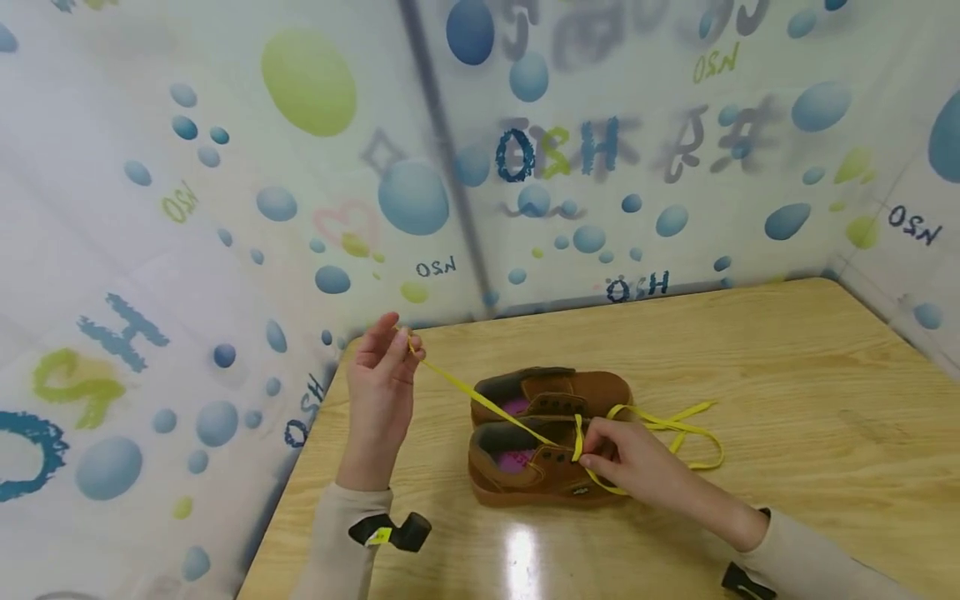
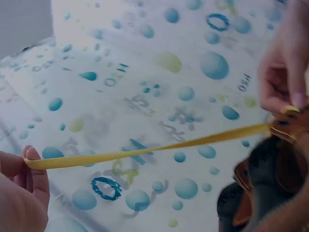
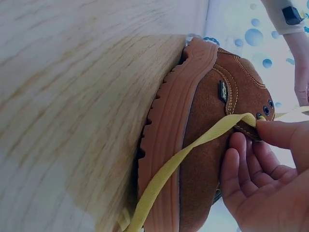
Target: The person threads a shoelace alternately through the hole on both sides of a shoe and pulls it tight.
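Two brown shoes stand side by side on the wooden table. The near shoe (image 1: 525, 483) has a yellow shoelace (image 1: 480, 398) through its eyelets; the far shoe (image 1: 600, 390) sits just behind it. Raised to the left of the shoes, my left hand (image 1: 382, 383) pinches one stretch of the lace, which runs taut down to the near shoe. At the lace holes my right hand (image 1: 633, 458) pinches the lace between thumb and fingers, as the right wrist view also shows, with its fingers against the shoe's upper (image 3: 207, 125).
Loose yellow lace loops over the table to the right of the shoes. The wooden table (image 1: 787, 400) meets a white curtain (image 1: 660, 75) printed with blue and green drops at its back and left. Each sleeve carries a black wrist camera (image 1: 390, 532).
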The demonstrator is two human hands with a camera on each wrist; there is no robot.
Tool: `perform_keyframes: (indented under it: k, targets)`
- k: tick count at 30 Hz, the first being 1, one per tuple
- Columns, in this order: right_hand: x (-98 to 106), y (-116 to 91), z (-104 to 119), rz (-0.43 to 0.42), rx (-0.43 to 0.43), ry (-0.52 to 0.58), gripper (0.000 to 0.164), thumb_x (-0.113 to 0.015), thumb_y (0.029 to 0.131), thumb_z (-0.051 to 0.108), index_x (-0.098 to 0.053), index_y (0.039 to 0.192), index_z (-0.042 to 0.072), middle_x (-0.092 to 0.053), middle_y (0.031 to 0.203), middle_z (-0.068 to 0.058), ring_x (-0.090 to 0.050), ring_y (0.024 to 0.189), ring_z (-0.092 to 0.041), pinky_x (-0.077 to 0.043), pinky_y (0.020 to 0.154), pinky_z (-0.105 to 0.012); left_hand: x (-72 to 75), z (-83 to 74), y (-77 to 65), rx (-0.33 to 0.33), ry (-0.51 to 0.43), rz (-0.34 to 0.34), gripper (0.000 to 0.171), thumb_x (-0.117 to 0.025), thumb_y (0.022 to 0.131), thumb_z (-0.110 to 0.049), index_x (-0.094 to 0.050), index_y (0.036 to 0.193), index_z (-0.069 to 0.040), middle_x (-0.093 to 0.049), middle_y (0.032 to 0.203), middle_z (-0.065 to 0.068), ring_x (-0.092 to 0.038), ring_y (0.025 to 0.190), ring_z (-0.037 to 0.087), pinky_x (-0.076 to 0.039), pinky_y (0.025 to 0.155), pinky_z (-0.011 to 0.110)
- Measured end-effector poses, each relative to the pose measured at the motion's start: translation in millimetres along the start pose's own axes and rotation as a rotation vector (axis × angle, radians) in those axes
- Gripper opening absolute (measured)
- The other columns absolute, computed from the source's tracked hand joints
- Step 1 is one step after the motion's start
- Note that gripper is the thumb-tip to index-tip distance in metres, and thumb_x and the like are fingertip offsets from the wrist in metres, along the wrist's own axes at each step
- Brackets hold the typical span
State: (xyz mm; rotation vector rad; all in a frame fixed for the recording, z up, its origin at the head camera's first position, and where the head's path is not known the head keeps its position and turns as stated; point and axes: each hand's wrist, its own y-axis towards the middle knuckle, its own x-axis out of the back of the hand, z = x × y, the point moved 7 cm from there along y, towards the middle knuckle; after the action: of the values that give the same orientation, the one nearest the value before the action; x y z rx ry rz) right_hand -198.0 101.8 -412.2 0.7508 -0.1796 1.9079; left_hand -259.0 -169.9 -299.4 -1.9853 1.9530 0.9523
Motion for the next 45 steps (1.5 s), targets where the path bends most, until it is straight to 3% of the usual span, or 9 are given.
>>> perform_keyframes:
  k: [5, 10, 14, 19, 25, 29, 32, 39, 45]
  targets:
    - [0.6, -1.5, 0.5, -0.013, 0.007, -0.011, 0.011, -0.068, 0.094, 0.017, -0.060, 0.086, 0.016, -0.062, 0.072, 0.006, -0.051, 0.060, 0.003, -0.046, 0.053, -0.021, -3.7, -0.3, -6.2, 0.008, 0.168, 0.050, 0.024, -0.057, 0.096, 0.005, -0.067, 0.101, -0.016, -0.057, 0.086, -0.004, -0.062, 0.073, 0.010, -0.044, 0.060, 0.020]
    - [-0.1, 0.2, 3.4, -0.013, 0.006, -0.033, 0.011, -0.068, 0.094, 0.018, -0.060, 0.086, 0.016, -0.062, 0.071, 0.007, -0.051, 0.059, 0.003, -0.045, 0.052, -0.021, -8.1, -26.7, -6.9, -0.132, 0.141, 0.098, 0.020, -0.058, 0.094, 0.008, -0.065, 0.099, -0.011, -0.063, 0.086, -0.001, -0.063, 0.071, 0.011, -0.048, 0.056, 0.020]
    - [0.0, -0.3, 3.8, -0.009, -0.011, -0.038, 0.010, -0.068, 0.094, 0.017, -0.060, 0.087, 0.016, -0.063, 0.072, 0.007, -0.052, 0.059, 0.003, -0.046, 0.052, -0.021, -18.5, -30.5, -12.0, -0.219, 0.279, 0.173, 0.016, -0.061, 0.093, 0.007, -0.065, 0.098, -0.007, -0.067, 0.083, -0.001, -0.064, 0.066, 0.011, -0.047, 0.054, 0.020]
    - [0.6, -0.8, 2.9, -0.011, -0.015, -0.050, 0.010, -0.068, 0.094, 0.017, -0.060, 0.087, 0.016, -0.063, 0.073, 0.007, -0.053, 0.061, 0.003, -0.047, 0.053, -0.021, -34.9, -24.2, -20.5, -0.393, 0.596, 0.316, 0.007, -0.065, 0.090, 0.006, -0.067, 0.092, 0.000, -0.066, 0.082, -0.001, -0.059, 0.064, 0.009, -0.045, 0.052, 0.018]
    - [0.1, -1.7, 4.8, -0.003, 0.021, -0.160, 0.020, -0.071, 0.084, 0.004, -0.056, 0.091, 0.015, -0.059, 0.075, 0.009, -0.050, 0.065, 0.005, -0.046, 0.057, -0.019, -57.6, -2.9, -35.2, -0.604, 1.162, 0.597, 0.012, -0.068, 0.090, 0.000, -0.071, 0.092, -0.012, -0.066, 0.087, 0.000, -0.055, 0.068, 0.006, -0.045, 0.056, 0.017]
    - [1.6, -3.2, 6.3, -0.014, 0.043, -0.293, 0.030, -0.067, 0.073, -0.003, -0.056, 0.093, 0.016, -0.055, 0.074, 0.010, -0.044, 0.065, 0.004, -0.041, 0.058, -0.018, -64.1, 24.9, -48.9, -0.534, 1.456, 0.832, 0.014, -0.070, 0.091, -0.006, -0.072, 0.096, -0.019, -0.067, 0.090, -0.007, -0.060, 0.070, 0.004, -0.050, 0.064, 0.018]
    - [2.3, -4.6, 6.9, -0.009, 0.045, -0.341, 0.030, -0.066, 0.073, -0.001, -0.057, 0.095, 0.017, -0.053, 0.073, 0.011, -0.041, 0.063, 0.004, -0.038, 0.056, -0.017, -64.1, 46.9, -55.6, -0.463, 1.584, 0.930, 0.012, -0.069, 0.092, -0.009, -0.073, 0.097, -0.020, -0.068, 0.092, -0.009, -0.065, 0.076, 0.004, -0.053, 0.068, 0.019]
    - [-2.2, -8.0, 8.4, 0.020, 0.032, -0.325, 0.026, -0.075, 0.086, 0.021, -0.055, 0.103, 0.019, -0.053, 0.075, 0.014, -0.045, 0.062, 0.006, -0.040, 0.057, -0.017, -57.3, 93.3, -64.5, -0.330, 1.738, 1.046, 0.015, -0.063, 0.096, -0.011, -0.073, 0.097, -0.022, -0.068, 0.095, -0.010, -0.067, 0.082, 0.004, -0.054, 0.071, 0.018]
    - [-5.0, -10.6, 14.4, -0.055, 0.073, -0.421, 0.035, -0.073, 0.079, 0.005, -0.054, 0.107, 0.015, -0.051, 0.071, 0.014, -0.039, 0.058, 0.006, -0.036, 0.052, -0.015, -45.4, 121.6, -68.5, -0.186, 1.857, 1.116, 0.023, -0.060, 0.095, -0.004, -0.063, 0.077, -0.018, -0.049, 0.066, -0.010, -0.039, 0.060, 0.003, -0.032, 0.056, 0.018]
